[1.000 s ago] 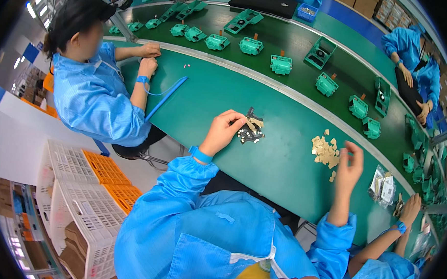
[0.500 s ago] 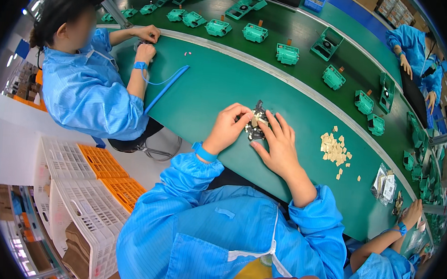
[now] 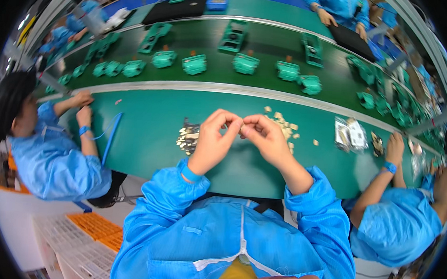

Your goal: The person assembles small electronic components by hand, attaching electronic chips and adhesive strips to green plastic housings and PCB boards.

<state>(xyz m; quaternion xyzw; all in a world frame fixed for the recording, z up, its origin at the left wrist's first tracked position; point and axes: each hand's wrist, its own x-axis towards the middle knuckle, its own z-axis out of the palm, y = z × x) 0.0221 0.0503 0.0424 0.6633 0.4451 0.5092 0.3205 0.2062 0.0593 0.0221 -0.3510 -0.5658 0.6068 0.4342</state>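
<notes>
My left hand (image 3: 214, 141) and my right hand (image 3: 268, 142) meet over the green tabletop (image 3: 146, 150), thumbs and fingertips pinched together. Whatever lies between the fingertips is hidden or too small to make out. Beside my left hand, partly covered by it, is a cluster of black parts dotted with pale pieces (image 3: 187, 137). Behind and right of my right hand spreads a loose pile of small beige chips (image 3: 287, 128), one chip lying apart farther right. A blue band circles my left wrist.
Green housings (image 3: 246, 64) line the dark green belt past the metal rail (image 3: 226, 89). Clear bags of parts (image 3: 350, 134) lie at right, near a co-worker's arm (image 3: 385, 172). Another co-worker (image 3: 59, 145) sits at left by a blue strip (image 3: 112, 139). Crates (image 3: 81, 253) stand lower left.
Both hands have left the black cluster and come together to its right, fingertips meeting. The view has turned to the right, shifting the table and belt across the picture.
</notes>
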